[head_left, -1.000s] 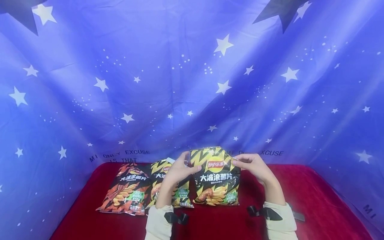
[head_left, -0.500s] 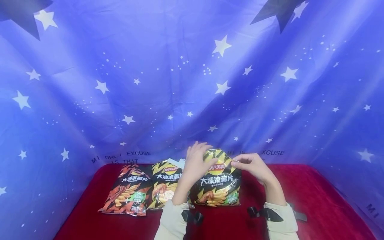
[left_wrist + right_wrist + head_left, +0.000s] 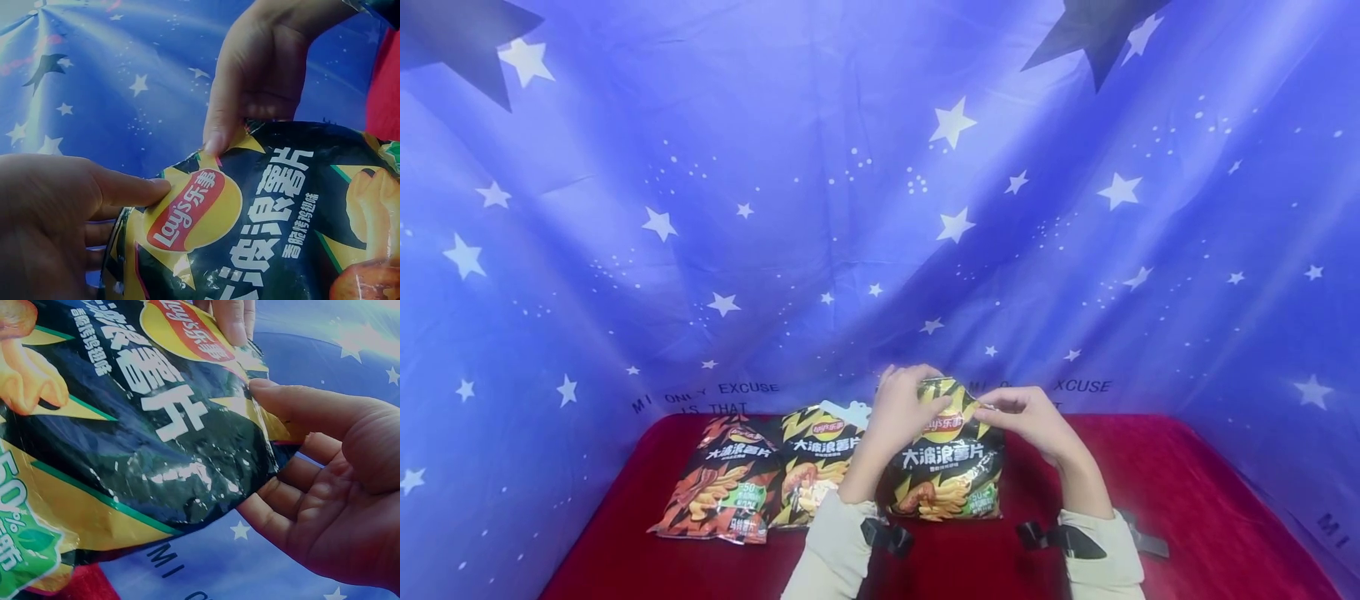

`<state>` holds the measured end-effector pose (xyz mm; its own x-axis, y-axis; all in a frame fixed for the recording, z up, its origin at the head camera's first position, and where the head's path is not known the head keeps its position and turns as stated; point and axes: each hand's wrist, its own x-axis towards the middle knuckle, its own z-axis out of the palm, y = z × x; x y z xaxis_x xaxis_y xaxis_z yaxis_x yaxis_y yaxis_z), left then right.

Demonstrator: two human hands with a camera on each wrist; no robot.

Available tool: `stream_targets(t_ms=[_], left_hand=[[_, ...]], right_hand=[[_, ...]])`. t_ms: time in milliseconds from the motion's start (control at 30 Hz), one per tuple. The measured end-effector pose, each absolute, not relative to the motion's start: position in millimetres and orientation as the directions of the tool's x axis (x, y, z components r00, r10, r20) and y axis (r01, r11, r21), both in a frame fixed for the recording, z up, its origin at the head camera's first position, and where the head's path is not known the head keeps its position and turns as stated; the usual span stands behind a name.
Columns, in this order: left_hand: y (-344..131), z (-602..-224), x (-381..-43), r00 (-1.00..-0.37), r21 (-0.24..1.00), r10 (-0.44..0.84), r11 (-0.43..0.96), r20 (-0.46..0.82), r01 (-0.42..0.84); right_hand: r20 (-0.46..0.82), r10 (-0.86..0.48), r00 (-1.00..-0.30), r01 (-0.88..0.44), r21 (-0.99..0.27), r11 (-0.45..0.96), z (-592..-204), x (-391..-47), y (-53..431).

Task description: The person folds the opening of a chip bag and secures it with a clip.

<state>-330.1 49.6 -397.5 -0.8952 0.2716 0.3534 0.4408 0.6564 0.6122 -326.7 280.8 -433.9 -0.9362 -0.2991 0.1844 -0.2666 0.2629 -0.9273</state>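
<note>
A black and yellow Lay's bag of potato chips (image 3: 943, 471) is held upright on the table between my two hands. My left hand (image 3: 898, 408) grips its upper left part, thumb on the front by the red logo, fingers behind. The same bag (image 3: 275, 206) fills much of the left wrist view. My right hand (image 3: 1030, 421) pinches the upper right corner. In the right wrist view, the right thumb (image 3: 306, 406) presses on the front and the other fingers lie at the back.
Left of the held bag stands another black and yellow chip bag (image 3: 812, 467), a pale blue clip-like piece (image 3: 847, 412) at its top. Farther left is a red and black chip bag (image 3: 718, 483). Red cloth covers the table (image 3: 1180, 500); a blue starry curtain (image 3: 880, 167) hangs behind.
My left hand has moved right and in along the bag's top edge, toward the right hand. It now covers the upper left corner. The right hand keeps its pinch.
</note>
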Motion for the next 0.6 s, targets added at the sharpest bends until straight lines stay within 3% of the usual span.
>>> stream_targets(t_ms=[600], left_hand=[[39.8,-399.3,-333.4,-0.868,0.694,0.341,0.524,0.360,0.494]], right_hand=[[0.222,-0.312,-0.924,-0.303,-0.922,0.242,-435.6,-326.3,280.1]])
